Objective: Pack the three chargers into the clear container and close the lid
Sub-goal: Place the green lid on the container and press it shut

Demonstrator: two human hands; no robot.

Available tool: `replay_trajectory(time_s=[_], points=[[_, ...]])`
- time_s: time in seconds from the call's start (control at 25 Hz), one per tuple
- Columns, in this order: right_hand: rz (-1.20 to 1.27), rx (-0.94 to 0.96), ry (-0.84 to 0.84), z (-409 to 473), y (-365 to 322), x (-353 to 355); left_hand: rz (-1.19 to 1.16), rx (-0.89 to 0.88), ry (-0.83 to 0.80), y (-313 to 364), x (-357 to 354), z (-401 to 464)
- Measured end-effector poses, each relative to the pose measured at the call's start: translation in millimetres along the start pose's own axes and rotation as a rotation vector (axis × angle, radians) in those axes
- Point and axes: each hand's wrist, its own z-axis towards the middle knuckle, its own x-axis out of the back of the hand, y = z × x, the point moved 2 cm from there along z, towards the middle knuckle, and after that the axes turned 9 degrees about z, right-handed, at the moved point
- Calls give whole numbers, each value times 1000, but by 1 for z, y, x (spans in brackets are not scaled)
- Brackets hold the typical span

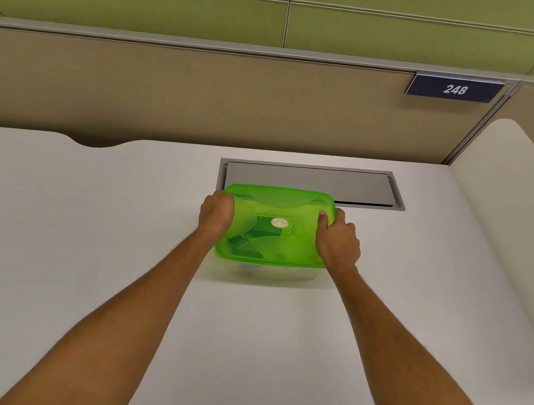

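Note:
A translucent green lid [278,211] lies on top of the clear container [269,272], which stands on the white desk. Dark shapes of the chargers [253,238] show through the lid; their number is unclear. My left hand [217,214] grips the lid's left edge, fingers curled over the rim. On the right edge my right hand [338,239] holds the lid, thumb on top. Both hands press at the sides of the container.
A grey metal cable hatch [310,179] is set into the white desk [81,226] just behind the container. A beige partition with a "248" sign [455,89] rises at the back. A white rounded divider [509,238] borders the right side.

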Motion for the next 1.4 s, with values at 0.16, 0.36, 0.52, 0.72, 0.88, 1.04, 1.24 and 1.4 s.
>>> replay_trajectory(time_s=[0.16,0.36,0.52,0.72,0.88,1.04,1.24,1.4], points=[[-31,14,11,0,-1,-1,106,9,35,14,-1,11],[-51,19,12,0,-1,-2,297,-30,98,27,3,26],[-59,30,13,1,-2,-3,330,-75,131,27,5,35],[-77,42,26,1,-2,-5,267,-100,122,22,3,42],[-77,61,34,2,-3,-6,211,-93,125,16,2,45],[-110,60,21,5,-4,-7,200,-107,134,16,2,46],[-153,12,-72,21,-11,-3,240,-156,204,14,0,41],[-37,-77,-134,51,-28,-5,324,-183,259,18,1,34]])
